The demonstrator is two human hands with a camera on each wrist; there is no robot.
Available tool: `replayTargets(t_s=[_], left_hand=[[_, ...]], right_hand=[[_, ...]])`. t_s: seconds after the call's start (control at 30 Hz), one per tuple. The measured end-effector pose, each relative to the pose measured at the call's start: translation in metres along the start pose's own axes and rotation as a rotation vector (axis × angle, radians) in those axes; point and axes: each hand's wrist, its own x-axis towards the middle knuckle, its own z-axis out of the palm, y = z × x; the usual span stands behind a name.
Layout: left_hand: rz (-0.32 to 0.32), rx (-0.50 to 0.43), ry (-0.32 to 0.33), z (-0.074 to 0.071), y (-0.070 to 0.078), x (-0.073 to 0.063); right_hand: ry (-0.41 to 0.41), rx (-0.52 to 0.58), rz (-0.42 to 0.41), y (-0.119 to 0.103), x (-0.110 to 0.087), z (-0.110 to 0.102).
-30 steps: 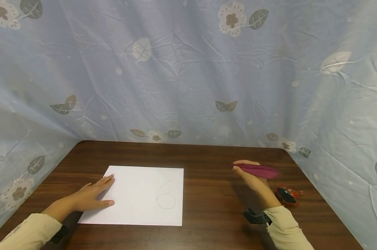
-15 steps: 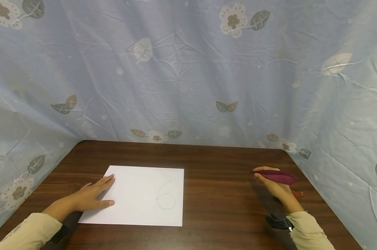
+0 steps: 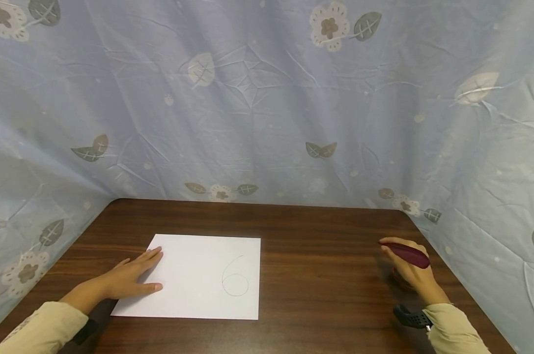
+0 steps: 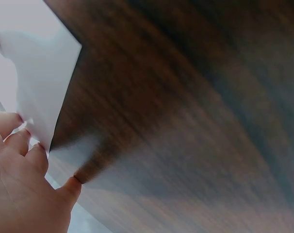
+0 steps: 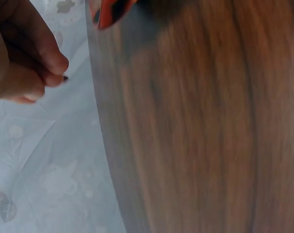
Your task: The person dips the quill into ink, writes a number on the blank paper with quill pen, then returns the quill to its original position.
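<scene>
My left hand [image 3: 129, 278] rests with spread fingers on the left edge of a white sheet of paper [image 3: 196, 275], which carries a thin, drawn figure like a 6 [image 3: 235, 282] near its right side. In the left wrist view, its fingertips [image 4: 34, 154] lie along the paper's edge. Over the table's right side, my right hand [image 3: 419, 279] pinches a dark magenta feather pen [image 3: 409, 254] between thumb and fingers; its small dark tip [image 5: 65, 78] pokes out in the right wrist view. Below that hand is an orange-red and black object [image 5: 110, 12], mostly hidden in the head view.
The brown wooden table [image 3: 311, 295] has rounded far corners. Pale blue curtains [image 3: 267, 123] with flower and leaf prints hang behind it and along both sides. A black watch strap [image 3: 410, 317] is on the right wrist, by a cream sleeve [image 3: 457, 329].
My right hand has moved to the right and slightly nearer with the feather pen, and now covers most of the orange-red object. The left hand and paper have stayed in place.
</scene>
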Motion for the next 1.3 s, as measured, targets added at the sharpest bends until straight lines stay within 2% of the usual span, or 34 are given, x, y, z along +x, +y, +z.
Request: replayTargets(t_s=[0.1,0.2,0.3,0.4,0.5,0.6,0.8,0.93,1.03,1.13,1.23,1.3], left_hand=[[-0.003,0.005,-0.001,0.0,0.0,0.0],[-0.003,0.005,-0.001,0.0,0.001,0.0],[-0.002,0.0,-0.004,-0.001,0.001,0.0],[-0.002,-0.008,-0.006,0.0,0.002,0.001],[-0.004,-0.012,-0.008,0.0,0.001,0.001],[-0.005,-0.014,-0.006,0.001,0.001,0.001],[0.006,0.0,0.009,0.002,-0.003,0.002],[0.008,-0.008,0.004,0.001,-0.004,0.002],[0.004,-0.021,-0.004,0.001,-0.003,0.001],[0.001,-0.026,-0.007,0.001,-0.003,0.0],[0.001,-0.028,-0.005,0.001,-0.003,0.0],[0.0,-0.029,-0.005,0.001,-0.003,0.0]], right_hand=[[0.057,-0.11,-0.042,0.004,-0.002,-0.004],[0.06,-0.209,-0.038,0.008,-0.004,-0.009],[0.055,-0.233,-0.054,0.012,-0.005,-0.014],[0.082,-0.235,-0.099,0.016,-0.008,-0.02],[0.112,-0.241,-0.103,0.019,-0.012,-0.025],[0.15,-0.277,-0.021,0.021,-0.016,-0.029],[0.263,-0.218,0.149,0.027,-0.02,-0.032],[0.266,-0.108,0.335,0.029,-0.023,-0.033],[0.27,0.019,0.462,0.032,-0.025,-0.033],[0.328,0.307,0.551,0.033,-0.026,-0.032],[0.419,0.655,0.613,0.035,-0.025,-0.03],[0.478,0.869,0.612,0.036,-0.024,-0.029]])
